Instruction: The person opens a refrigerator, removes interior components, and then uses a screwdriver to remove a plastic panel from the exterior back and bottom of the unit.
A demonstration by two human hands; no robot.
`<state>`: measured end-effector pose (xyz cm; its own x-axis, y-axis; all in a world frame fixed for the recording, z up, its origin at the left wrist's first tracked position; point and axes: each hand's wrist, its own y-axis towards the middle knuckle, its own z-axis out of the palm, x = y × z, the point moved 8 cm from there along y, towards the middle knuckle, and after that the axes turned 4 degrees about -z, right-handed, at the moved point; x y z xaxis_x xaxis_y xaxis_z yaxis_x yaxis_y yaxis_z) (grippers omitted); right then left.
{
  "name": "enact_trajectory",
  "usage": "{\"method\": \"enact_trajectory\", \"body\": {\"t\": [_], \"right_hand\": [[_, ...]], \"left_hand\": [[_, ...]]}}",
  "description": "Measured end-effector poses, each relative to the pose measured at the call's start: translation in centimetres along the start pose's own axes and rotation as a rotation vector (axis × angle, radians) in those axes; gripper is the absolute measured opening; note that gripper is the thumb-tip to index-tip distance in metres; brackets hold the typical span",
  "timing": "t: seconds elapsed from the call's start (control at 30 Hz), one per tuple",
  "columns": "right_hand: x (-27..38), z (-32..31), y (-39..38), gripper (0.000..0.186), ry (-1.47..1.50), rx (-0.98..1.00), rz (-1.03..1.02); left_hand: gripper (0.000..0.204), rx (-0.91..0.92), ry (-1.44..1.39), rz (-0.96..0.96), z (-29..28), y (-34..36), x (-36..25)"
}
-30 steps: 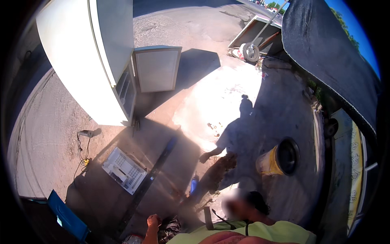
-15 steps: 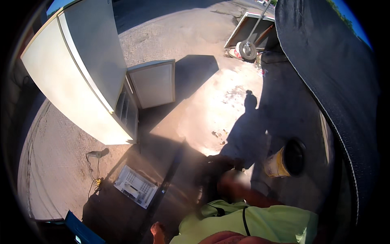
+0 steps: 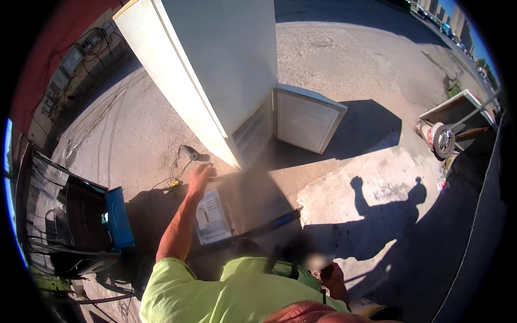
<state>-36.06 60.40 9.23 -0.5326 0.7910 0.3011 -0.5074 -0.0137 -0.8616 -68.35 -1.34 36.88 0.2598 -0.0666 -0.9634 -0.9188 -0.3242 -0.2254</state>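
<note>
My left arm reaches out over the ground, and its hand (image 3: 202, 175) is closed in a loose fist with nothing visible in it. Below that hand lies a white slotted panel (image 3: 213, 216). Close by, a grey cylindrical device (image 3: 188, 152) rests on the ground with its cord. My right hand (image 3: 334, 277) is low beside my body, fingers curled around something dark that I cannot make out. Ahead stands a tall white refrigerator-like cabinet (image 3: 226, 70), its lower door (image 3: 308, 119) swung open.
A blue-edged dark case (image 3: 116, 218) stands at left. Far right, a wheel (image 3: 444, 142) leans by a framed panel (image 3: 458, 110). A bucket (image 3: 371, 309) sits at the lower edge, partly hidden. A long dark strip (image 3: 274, 220) lies beyond my body.
The view has swung left, so the cabinet and panel appear farther right. My left arm has risen and stretched forward. My right hand is now lower, near my side.
</note>
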Motion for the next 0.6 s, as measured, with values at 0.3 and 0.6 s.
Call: {"method": "enact_trajectory", "body": {"t": [0.3,0.6], "right_hand": [[11.8,7.8,7.4,0.02,-0.334,0.131,-0.329],[7.7,19.8,13.3,0.016,-0.411,0.185,-0.431]], "left_hand": [[0.081,-0.345,0.092,0.421,0.7,17.3,-18.3],[0.039,-0.697,0.202,0.518,1.9,16.5,-20.1]]}}
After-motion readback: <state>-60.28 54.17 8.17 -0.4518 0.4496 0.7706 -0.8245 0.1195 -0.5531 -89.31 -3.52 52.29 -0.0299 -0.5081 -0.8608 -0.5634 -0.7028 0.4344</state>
